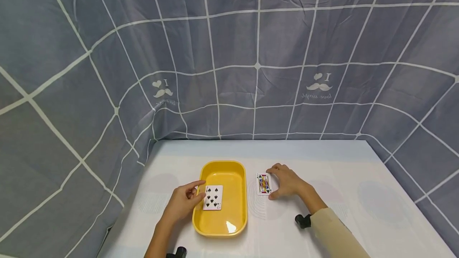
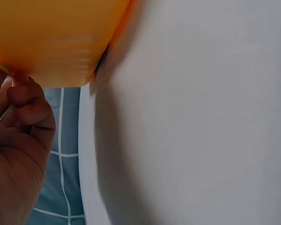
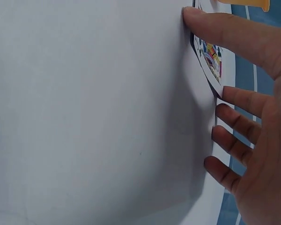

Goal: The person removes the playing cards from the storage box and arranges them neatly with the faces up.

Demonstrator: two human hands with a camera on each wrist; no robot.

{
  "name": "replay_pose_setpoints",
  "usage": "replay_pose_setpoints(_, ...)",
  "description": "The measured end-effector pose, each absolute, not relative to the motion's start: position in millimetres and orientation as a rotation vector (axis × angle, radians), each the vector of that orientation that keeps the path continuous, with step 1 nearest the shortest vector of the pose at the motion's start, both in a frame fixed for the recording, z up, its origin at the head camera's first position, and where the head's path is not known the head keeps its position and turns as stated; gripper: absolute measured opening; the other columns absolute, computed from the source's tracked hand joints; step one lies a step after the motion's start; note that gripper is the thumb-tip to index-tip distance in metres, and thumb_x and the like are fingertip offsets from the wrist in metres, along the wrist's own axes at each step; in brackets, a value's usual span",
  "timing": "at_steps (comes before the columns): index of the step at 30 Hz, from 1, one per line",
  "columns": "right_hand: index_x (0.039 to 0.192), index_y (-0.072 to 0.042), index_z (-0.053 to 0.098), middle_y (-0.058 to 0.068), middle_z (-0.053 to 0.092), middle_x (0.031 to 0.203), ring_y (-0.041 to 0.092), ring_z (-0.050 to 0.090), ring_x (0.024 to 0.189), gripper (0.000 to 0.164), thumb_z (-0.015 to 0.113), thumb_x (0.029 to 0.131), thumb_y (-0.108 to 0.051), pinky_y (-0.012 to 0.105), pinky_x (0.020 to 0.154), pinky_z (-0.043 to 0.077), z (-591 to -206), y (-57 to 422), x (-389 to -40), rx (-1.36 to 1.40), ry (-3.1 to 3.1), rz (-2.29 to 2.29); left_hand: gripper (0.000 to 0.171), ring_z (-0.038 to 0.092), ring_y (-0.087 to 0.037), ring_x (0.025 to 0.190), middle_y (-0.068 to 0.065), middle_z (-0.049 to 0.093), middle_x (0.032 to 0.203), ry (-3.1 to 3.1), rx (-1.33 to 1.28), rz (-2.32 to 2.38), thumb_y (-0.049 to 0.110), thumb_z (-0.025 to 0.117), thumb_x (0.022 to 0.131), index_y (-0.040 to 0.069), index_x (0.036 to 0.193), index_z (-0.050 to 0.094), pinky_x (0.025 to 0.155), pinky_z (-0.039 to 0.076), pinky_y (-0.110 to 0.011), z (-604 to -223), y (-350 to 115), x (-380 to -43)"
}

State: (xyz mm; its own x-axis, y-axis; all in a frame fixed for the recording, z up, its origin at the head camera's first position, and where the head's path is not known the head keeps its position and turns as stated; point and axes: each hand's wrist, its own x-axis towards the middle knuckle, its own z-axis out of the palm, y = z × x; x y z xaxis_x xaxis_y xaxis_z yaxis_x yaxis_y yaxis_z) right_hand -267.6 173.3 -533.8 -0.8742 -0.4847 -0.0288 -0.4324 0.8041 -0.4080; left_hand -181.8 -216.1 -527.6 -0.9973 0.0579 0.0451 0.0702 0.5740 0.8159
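A yellow tray (image 1: 236,206) stands on the table, with a seven of spades playing card (image 1: 213,198) face up inside its left part. My left hand (image 1: 183,202) is at the tray's left rim, thumb and forefinger over the edge beside the card. In the left wrist view, the other fingers (image 2: 30,101) curl against the tray's outer wall (image 2: 56,42). Right of the tray is a face-up court playing card (image 1: 263,184). My right hand (image 1: 287,181) holds it between thumb and forefinger, the other fingers spread on the table side.
A white table (image 1: 358,210) with pale printed shapes carries everything. Behind and at both sides hangs a grey curtain (image 1: 236,90) with white grid lines. A black wrist strap mount (image 1: 303,221) shows at my right wrist, another (image 1: 179,252) at my left.
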Motion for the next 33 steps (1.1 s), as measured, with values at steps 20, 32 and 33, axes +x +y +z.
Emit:
replay_pose_setpoints(20,0.140,-0.011,0.049,0.005,0.054,0.135,0.026,0.050,0.124,0.071,0.074,0.082,-0.043,0.053,0.105,0.039,-516.8,162.6,-261.5,-0.825,2.938,-0.884,0.039,0.042,-0.005,0.055,0.002,0.053,0.072,-2.760,-0.104,-1.481,0.023,0.075,0.085,0.020,0.124,0.068,0.049,0.035,-0.019,-525.0,-216.8,-178.9)
replay_pose_setpoints(32,0.137,-0.025,0.051,-0.008,0.051,0.134,0.017,0.049,0.125,0.063,0.072,0.083,-0.049,0.048,0.103,0.044,-475.6,120.3,-245.4,-0.903,2.986,-0.959,0.036,0.040,-0.004,0.054,0.001,0.053,0.073,-2.703,-0.071,-1.546,0.021,0.074,0.086,0.020,0.121,0.069,0.048,0.033,-0.018,-532.2,-214.6,-180.5)
replay_pose_setpoints(33,0.137,-0.025,0.051,-0.008,0.051,0.134,0.017,0.049,0.125,0.064,0.072,0.082,-0.049,0.048,0.103,0.044,-474.4,115.1,-243.9,-0.912,2.987,-0.961,0.036,0.040,-0.004,0.054,0.001,0.054,0.073,-2.696,-0.069,-1.552,0.021,0.074,0.085,0.019,0.121,0.069,0.048,0.033,-0.018,-532.9,-214.5,-180.6)
